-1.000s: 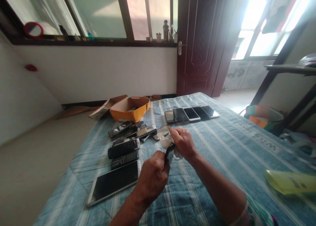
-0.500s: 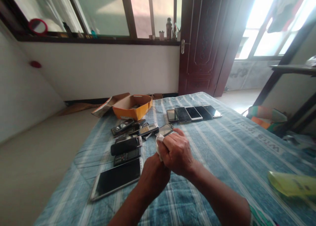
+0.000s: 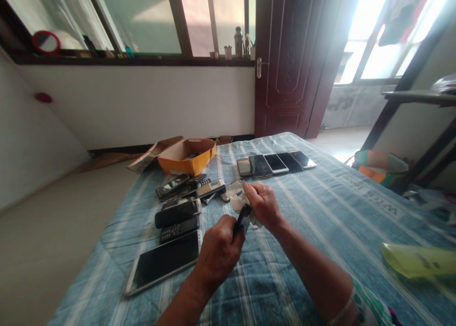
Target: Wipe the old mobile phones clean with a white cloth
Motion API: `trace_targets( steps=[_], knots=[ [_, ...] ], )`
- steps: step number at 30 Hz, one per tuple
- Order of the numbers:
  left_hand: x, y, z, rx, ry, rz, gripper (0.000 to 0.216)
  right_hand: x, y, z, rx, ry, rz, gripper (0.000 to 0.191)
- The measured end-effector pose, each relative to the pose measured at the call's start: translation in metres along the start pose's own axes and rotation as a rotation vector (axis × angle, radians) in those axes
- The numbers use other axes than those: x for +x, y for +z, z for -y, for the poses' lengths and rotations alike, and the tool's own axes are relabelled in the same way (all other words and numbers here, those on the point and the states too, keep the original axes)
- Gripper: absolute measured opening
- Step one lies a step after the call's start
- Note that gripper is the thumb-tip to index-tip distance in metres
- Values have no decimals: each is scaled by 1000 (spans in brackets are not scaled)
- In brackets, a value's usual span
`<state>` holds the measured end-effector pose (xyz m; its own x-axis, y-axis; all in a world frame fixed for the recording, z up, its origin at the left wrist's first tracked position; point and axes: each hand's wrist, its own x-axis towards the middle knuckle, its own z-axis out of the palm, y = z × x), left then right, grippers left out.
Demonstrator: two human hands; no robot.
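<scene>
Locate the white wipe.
Near the head view's centre, the white wipe is in the grip of the right hand, against the dark object in the left hand.

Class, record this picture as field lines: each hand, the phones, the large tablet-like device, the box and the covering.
Left hand: gripping a slim dark phone-like object
Right hand: holding crumpled white tissue-like material at that object's far end
Far row: five flat rectangular phones, side by side
Left pile: small, mostly dark phones, some with keypads
Large device: white-framed, dark-screened tablet-like device, nearest on the left
Box: open orange cardboard box, beyond the pile
Covering: blue cloth with white stripes
</scene>
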<state>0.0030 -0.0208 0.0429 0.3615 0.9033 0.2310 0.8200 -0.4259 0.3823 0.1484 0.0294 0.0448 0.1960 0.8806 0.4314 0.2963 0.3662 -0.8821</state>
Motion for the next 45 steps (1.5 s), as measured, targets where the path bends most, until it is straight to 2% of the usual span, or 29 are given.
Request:
trace_targets(
  steps=[2, 7, 11, 14, 18, 23, 26, 31, 35, 41, 45],
  knots=[
    [-2, 6, 6, 13, -3, 22, 18, 3, -2, -7, 44, 57, -33, 45],
    [-6, 14, 16, 125, -67, 170, 16, 10, -5, -27, 145, 185, -109, 42],
    [-9, 7, 13, 213, -129, 258, 15, 9, -2, -29, 200, 219, -92, 42],
    [-12, -2, 9, 268, -161, 331, 16, 3, 3, -19, 177, 175, -52, 45],
    [-17, -10, 6, 301, -186, 370, 19, -7, 9, -2, -84, -31, 6, 45],
    [-20, -9, 6, 296, -185, 373, 19, -17, 16, 1, -586, -553, -44, 37],
    [-19, -7, 7, 243, -175, 353, 18, -27, 24, -7, -713, -655, -30, 35],
    [-18, -5, 11, 161, -180, 330, 18, -45, 40, -14, -686, -628, 65, 33],
    [-18, -4, 11, 159, -169, 292, 18, -41, 37, -18, -676, -582, 120, 34],
    [-18, -4, 9, 201, -145, 268, 15, -19, 18, -32, -728, -402, 74, 37],
    [-19, -2, 11, 185, -152, 246, 14, -22, 20, -32, -719, -425, 42, 37]
  ],
)
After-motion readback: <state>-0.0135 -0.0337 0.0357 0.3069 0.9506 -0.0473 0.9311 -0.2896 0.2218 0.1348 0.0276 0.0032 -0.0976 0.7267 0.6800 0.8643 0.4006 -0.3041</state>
